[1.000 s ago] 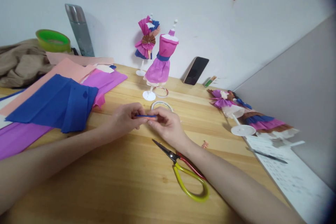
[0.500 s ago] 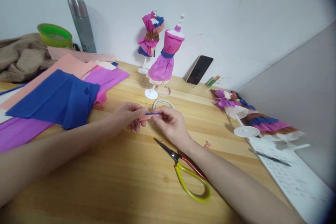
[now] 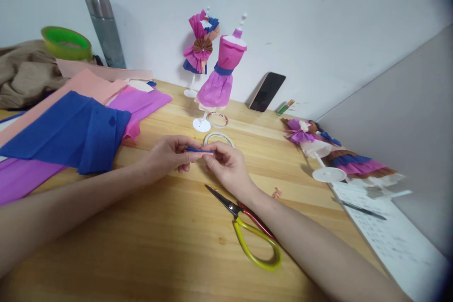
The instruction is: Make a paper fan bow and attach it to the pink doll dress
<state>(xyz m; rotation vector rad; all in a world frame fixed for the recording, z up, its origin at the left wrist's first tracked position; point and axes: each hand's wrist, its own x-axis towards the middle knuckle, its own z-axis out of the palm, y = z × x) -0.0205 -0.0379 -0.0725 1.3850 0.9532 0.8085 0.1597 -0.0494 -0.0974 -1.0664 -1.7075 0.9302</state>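
Both hands meet over the middle of the wooden table [image 3: 148, 245]. My left hand [image 3: 170, 153] and my right hand [image 3: 226, 167] each pinch one end of a narrow folded strip of blue and pink paper [image 3: 198, 151], held level just above the wood. Right behind the strip lies a roll of clear tape [image 3: 218, 138]. Scissors with yellow and red handles [image 3: 249, 229] lie by my right wrist, blades pointing up and left.
Blue [image 3: 67, 132], purple [image 3: 141, 104] and peach [image 3: 81, 86] paper sheets cover the left side. Two small mannequins in paper dresses [image 3: 218, 73] stand at the back, another lies at right [image 3: 329, 158]. A phone [image 3: 267, 92] leans on the wall. A printed sheet with a pen [image 3: 361, 208] is at right.
The strip has been turned between my fingers, showing pink half a second ago and blue on top now. Both hands stayed in the same place. The view shifted slightly.
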